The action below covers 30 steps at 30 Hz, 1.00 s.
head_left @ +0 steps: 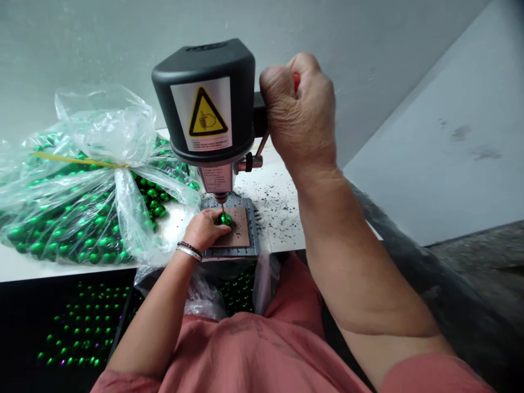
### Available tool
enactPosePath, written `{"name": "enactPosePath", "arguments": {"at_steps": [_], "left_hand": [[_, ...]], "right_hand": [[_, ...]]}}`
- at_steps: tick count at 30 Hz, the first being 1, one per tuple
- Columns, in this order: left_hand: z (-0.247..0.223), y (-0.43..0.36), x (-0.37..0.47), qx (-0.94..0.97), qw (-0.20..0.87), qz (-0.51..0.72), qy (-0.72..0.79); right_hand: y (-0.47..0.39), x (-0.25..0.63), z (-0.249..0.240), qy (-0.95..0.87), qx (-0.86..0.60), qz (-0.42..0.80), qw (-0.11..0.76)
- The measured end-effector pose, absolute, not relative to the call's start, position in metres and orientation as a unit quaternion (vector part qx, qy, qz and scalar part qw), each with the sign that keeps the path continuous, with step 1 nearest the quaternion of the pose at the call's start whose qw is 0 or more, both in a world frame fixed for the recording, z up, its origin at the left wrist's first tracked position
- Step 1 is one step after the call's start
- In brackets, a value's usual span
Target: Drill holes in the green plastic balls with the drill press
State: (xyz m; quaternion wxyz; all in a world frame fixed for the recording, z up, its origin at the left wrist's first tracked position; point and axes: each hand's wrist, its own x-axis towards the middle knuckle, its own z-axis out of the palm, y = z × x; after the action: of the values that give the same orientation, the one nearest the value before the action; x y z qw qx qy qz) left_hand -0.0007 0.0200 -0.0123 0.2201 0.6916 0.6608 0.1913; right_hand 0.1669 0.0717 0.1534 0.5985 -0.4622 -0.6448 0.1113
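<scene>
The bag of green beads crowds the bench's left edge beside the drill press; right of the press, toward the right edge, only dark shavings lie.

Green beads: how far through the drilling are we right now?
Done: black swarf on the white table suggests earlier drilling. In hand: left hand steadies one green bead under the drill bit; right hand grips the red-tipped lever. Left: the bag of beads looks full.

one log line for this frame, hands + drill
left hand: holds green ball on brown pad | drill bit: at ball top | right hand: fist on red-tipped lever | bag of green balls: left
</scene>
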Motion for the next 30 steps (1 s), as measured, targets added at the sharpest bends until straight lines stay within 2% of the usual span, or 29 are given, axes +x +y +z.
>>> {"name": "enactPosePath", "arguments": {"at_steps": [6, 15, 23, 30], "left_hand": [[-0.013, 0.018, 0.000, 0.693, 0.209, 0.194, 0.663], [-0.010, 0.015, 0.003, 0.687, 0.201, 0.189, 0.672], [-0.005, 0.012, 0.004, 0.681, 0.221, 0.195, 0.670], [-0.010, 0.014, 0.003, 0.686, 0.212, 0.204, 0.666]], "right_hand": [[0.038, 0.172, 0.132, -0.665, -0.386, 0.052, 0.637], [0.008, 0.173, 0.077, -0.651, -0.391, -0.100, 0.642], [0.006, 0.172, 0.060, -0.643, -0.387, -0.131, 0.648], [0.006, 0.168, 0.046, -0.636, -0.368, -0.104, 0.670]]}}
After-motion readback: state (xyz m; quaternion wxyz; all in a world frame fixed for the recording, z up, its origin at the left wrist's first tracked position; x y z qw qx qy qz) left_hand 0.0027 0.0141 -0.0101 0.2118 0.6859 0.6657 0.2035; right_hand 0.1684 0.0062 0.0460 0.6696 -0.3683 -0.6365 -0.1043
